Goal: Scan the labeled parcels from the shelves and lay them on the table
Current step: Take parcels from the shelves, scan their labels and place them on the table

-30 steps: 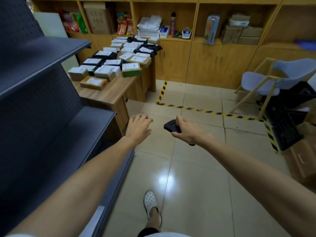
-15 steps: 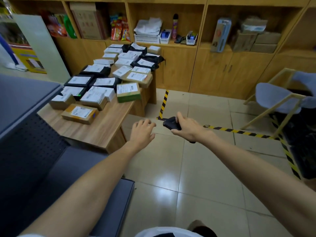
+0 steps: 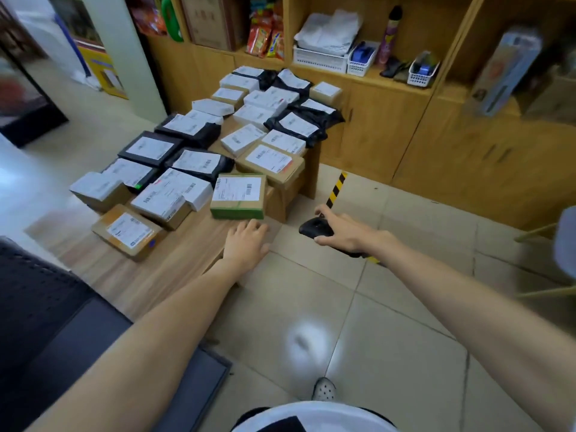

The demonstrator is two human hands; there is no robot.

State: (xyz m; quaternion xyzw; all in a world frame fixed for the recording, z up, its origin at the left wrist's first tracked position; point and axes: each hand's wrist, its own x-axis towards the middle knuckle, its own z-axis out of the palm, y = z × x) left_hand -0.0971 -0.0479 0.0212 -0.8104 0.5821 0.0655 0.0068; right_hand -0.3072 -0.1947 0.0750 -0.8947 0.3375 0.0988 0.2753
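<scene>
Labeled parcels [image 3: 237, 192] covering wooden table [image 3: 174, 269], left hand [image 3: 246, 243] empty, right hand [image 3: 343, 230] gripping black scanner [image 3: 314, 229]

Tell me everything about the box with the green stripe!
The box is closed brown cardboard with a band of green tape along its near side. A big white label with a barcode and small print covers most of its top. It lies flat at the table's near right edge, close beside other parcels. The left hand, fingers straight, is just in front, seemingly not touching it.
</scene>
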